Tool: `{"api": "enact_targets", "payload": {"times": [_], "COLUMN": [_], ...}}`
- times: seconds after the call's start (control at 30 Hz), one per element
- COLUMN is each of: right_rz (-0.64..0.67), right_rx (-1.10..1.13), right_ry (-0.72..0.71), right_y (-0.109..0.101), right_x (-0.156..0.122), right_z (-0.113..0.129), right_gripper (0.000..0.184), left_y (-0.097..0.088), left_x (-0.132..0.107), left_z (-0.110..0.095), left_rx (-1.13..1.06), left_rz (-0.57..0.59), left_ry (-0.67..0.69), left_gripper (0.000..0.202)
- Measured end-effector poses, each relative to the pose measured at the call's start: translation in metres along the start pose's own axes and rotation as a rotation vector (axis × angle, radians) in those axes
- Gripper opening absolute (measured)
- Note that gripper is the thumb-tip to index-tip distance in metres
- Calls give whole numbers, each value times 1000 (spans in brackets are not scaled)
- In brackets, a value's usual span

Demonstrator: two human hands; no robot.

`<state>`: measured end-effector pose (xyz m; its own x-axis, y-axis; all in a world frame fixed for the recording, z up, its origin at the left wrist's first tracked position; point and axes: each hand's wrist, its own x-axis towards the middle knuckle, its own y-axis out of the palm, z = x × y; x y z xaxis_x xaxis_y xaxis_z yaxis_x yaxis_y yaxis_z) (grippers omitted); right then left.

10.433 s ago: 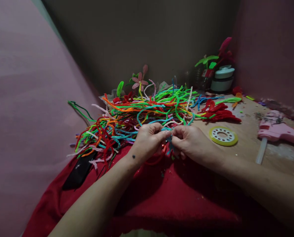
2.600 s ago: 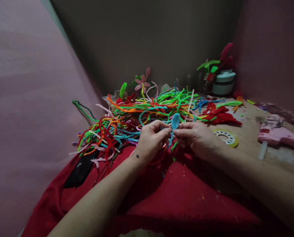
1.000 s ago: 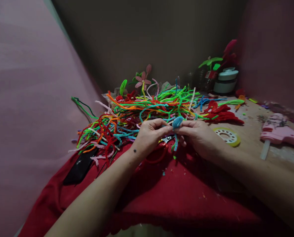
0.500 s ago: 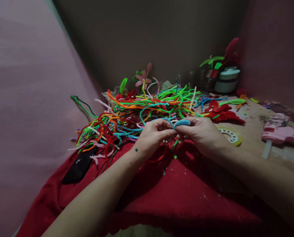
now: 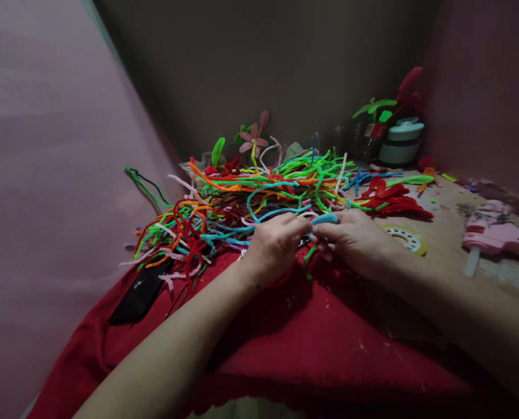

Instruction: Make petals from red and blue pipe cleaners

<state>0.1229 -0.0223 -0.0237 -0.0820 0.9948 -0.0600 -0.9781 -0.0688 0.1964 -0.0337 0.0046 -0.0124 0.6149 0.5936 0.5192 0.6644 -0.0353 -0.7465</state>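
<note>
My left hand (image 5: 276,247) and my right hand (image 5: 352,240) meet over the red cloth (image 5: 312,349), fingertips together. Both pinch a small light-blue pipe-cleaner piece (image 5: 324,219) with a folded loop lying sideways between them. The left hand is turned palm down, its fingers curled. Just behind the hands lies a big tangled heap of pipe cleaners (image 5: 251,198) in green, orange, red, blue and pink.
A black phone (image 5: 139,294) lies on the cloth at the left. Red petal shapes (image 5: 390,201), a yellow-rimmed tape reel (image 5: 405,237) and a pink glue gun (image 5: 495,233) sit on the wooden table to the right. A pale jar (image 5: 400,142) and pipe-cleaner flowers (image 5: 253,137) stand at the back.
The blue loop, held upright a second ago, has been tipped over sideways. My left hand has rolled palm down over the piece. The hands stay in the same spot.
</note>
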Motion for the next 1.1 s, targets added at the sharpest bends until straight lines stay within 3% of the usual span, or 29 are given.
{"api": "enact_targets", "payload": {"times": [0.07,0.1,0.13,0.2,0.3,0.37,0.43,0.5,0.57,0.73,0.83,0.9,1.0,1.03,1.1], "right_rz": [28,31,31,1,-68,-100,-115,-121,-105,22,90,91,96,106,141], "right_rx": [63,72,62,-28,-290,-455,-557,-585,-525,52,289,298,251,240,215], "right_ry": [9,0,-18,-80,-217,-324,-409,-426,-359,72,243,214,112,87,57], "right_y": [-1,-1,0,0,2,3,3,3,2,-1,-4,-4,-5,-4,-4], "right_x": [1,1,1,-1,-5,-7,-9,-9,-8,0,3,3,3,2,2], "right_z": [-1,-1,0,2,8,10,11,9,7,5,8,10,12,11,9], "right_gripper": [6,7,8,10,14,13,13,14,15,14,10,8,12,13,13], "left_y": [-2,-3,-4,-7,-12,-14,-14,-12,-9,-5,-6,-8,-13,-16,-20], "left_x": [-1,0,1,4,9,11,11,10,7,0,-1,2,9,11,15], "left_z": [2,2,1,-4,-8,-8,-8,-7,-7,-10,-9,-5,6,10,16], "left_rx": [170,170,109,-158,-591,-692,-661,-529,-251,590,679,527,8,-201,-606], "left_rz": [47,47,35,10,114,194,217,201,145,25,-10,-114,-319,-339,-230], "left_ry": [175,183,128,-117,-503,-613,-627,-562,-383,285,396,259,-149,-288,-529], "left_gripper": [21,21,20,18,23,25,22,18,14,23,22,18,14,14,21]}}
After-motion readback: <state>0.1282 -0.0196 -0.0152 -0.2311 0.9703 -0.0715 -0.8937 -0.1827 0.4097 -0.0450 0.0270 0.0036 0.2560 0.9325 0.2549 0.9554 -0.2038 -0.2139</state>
